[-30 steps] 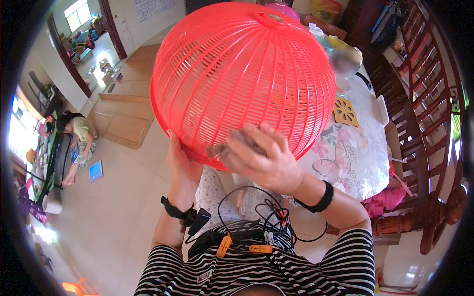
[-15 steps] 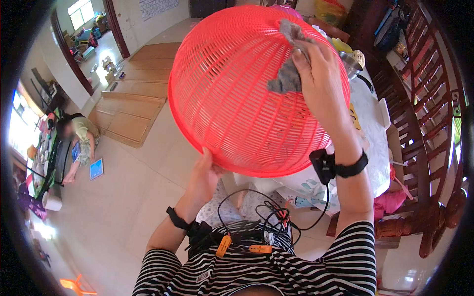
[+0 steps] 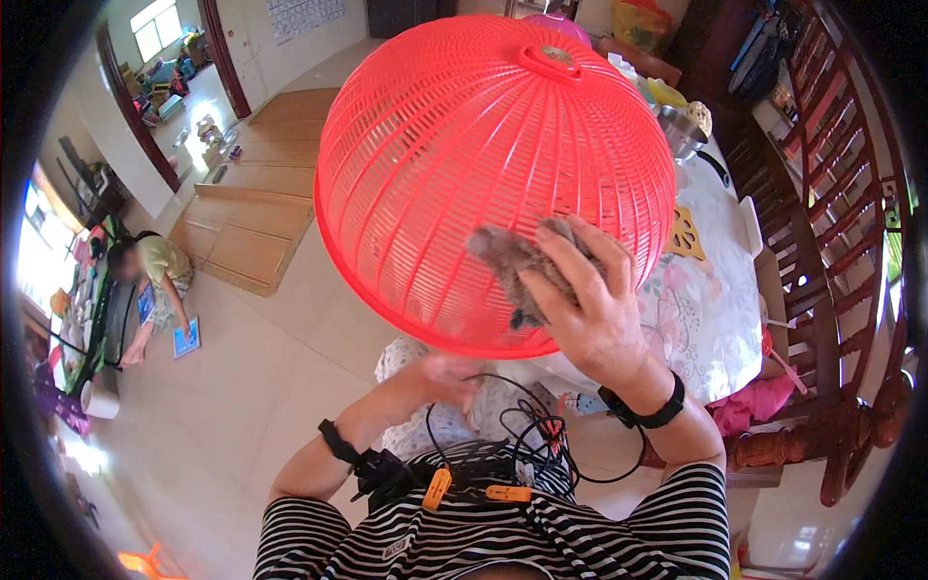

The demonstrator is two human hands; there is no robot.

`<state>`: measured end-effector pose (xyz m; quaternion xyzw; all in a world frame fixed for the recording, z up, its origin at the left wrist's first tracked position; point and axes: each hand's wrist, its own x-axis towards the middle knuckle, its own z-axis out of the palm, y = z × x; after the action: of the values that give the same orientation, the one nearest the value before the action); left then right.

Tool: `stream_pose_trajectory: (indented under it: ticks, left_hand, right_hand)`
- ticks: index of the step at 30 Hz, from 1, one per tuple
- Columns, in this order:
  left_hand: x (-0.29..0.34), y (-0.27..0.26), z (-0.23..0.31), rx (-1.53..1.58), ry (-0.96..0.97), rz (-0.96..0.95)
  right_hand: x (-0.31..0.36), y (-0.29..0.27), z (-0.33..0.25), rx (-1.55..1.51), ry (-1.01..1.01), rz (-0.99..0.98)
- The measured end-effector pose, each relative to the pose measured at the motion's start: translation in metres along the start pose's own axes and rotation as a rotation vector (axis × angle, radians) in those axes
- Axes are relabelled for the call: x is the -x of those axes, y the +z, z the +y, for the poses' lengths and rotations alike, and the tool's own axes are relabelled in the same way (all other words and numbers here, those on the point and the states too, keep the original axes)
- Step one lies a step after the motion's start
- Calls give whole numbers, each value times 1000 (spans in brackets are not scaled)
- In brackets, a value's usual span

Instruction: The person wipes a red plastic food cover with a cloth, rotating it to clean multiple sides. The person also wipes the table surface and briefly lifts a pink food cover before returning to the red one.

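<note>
The right hand point(image 3: 599, 314) grips a crumpled gray cloth point(image 3: 512, 253), fingers bent over it, against the near, lower right side of a large red slatted dome point(image 3: 435, 203). The left hand point(image 3: 449, 377), blurred, is just below the dome's near edge; whether it touches the plastic or how far its fingers are spread cannot be told. The dome, its round cap tilted up and away, sits in front of the person, above patterned trousers point(image 3: 398, 362) and partly across the view of a table. Black straps circle both wrists, and dark cables point(image 3: 551, 437) with orange tags point(image 3: 438, 488) lie in loops over the striped shirt point(image 3: 580, 527). To the right, a butterfly-and-flower cloth covers the table point(image 3: 715, 329), which holds a yellow cut-out trivet point(image 3: 685, 237) beside the dome and a metal pan point(image 3: 681, 133) farther back. Dark wooden slats point(image 3: 836, 188) rise beyond. At left, flattened cardboard point(image 3: 246, 227) lies on the pale floor point(image 3: 251, 387), and another person point(image 3: 164, 266) reaches down to a blue flat object point(image 3: 187, 338).
</note>
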<state>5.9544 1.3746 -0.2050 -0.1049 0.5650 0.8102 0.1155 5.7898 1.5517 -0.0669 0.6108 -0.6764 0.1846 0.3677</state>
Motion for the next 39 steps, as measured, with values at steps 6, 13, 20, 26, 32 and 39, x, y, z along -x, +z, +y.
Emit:
stream_pose_trajectory:
  ticks: [6,13,20,26,32,39]
  left_hand:
    - [-27,-152,-30,660,473,420]
    - [-41,-162,94,600,668,135]
    - [-62,-145,114,539,742,362]
    - [-46,-84,92,581,824,417]
    - [-40,-70,66,627,862,471]
    - [-30,-58,55,661,830,512]
  right_hand:
    - [19,9,22,69,-50,-28]
    - [24,11,27,33,-58,-15]
    - [7,1,46,6,142,131]
    - [-41,-16,87,-131,498,238]
    - [-51,-18,79,-80,278,12]
    - [-28,-9,4,-30,-54,5]
